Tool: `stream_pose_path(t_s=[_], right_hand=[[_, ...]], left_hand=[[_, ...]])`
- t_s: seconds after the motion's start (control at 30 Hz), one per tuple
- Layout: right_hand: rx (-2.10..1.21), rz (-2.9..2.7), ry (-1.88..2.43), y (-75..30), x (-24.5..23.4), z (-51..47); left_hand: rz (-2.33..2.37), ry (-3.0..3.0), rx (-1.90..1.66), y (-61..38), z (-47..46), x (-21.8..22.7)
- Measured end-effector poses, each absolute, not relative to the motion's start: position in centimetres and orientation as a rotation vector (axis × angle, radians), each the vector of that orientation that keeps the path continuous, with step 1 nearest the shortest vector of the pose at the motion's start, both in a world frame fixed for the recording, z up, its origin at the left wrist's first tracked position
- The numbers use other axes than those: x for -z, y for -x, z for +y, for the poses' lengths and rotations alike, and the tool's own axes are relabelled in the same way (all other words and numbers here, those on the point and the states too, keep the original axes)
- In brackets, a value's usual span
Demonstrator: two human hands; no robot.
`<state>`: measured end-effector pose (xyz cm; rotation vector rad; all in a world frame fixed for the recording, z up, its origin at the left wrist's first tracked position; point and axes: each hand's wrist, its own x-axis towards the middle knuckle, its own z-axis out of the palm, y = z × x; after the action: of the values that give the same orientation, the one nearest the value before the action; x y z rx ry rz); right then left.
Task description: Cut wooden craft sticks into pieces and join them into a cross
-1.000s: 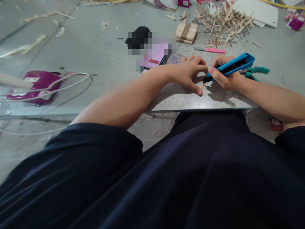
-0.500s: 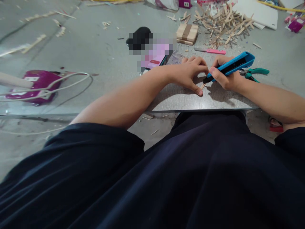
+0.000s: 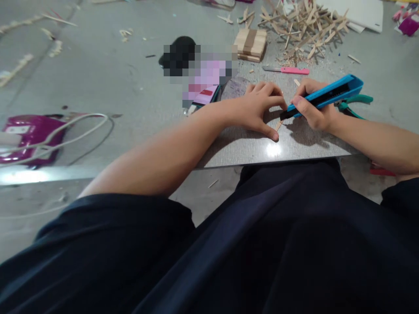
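Observation:
My left hand point(image 3: 260, 107) pinches a small wooden stick point(image 3: 278, 125) between thumb and fingertips and presses it on the grey board point(image 3: 255, 148). My right hand point(image 3: 314, 111) is wrapped round a blue utility knife point(image 3: 327, 95), whose dark tip meets the stick just right of my left fingertips. Most of the stick is hidden under my fingers.
Green pliers point(image 3: 355, 102) lie behind the knife. A pink cutter point(image 3: 288, 70), a stack of wooden sticks point(image 3: 250, 44) and a heap of glued stick crosses point(image 3: 304, 24) lie further back. A magenta device with a white cord point(image 3: 29, 135) sits on the floor at left.
The view has tilted a little, shifting everything slightly down in the picture. Both hands keep the same grip on stick and knife.

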<state>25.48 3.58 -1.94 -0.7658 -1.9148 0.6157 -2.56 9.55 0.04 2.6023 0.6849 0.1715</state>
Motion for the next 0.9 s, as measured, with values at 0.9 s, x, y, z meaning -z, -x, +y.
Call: stream_pose_path(t_s=[0.9], right_hand=[[-0.869,-1.868,0.81,-25.0,4.5,6.4]], left_hand=[[0.659,-2.649,-0.181,2.7,10.1,0.3]])
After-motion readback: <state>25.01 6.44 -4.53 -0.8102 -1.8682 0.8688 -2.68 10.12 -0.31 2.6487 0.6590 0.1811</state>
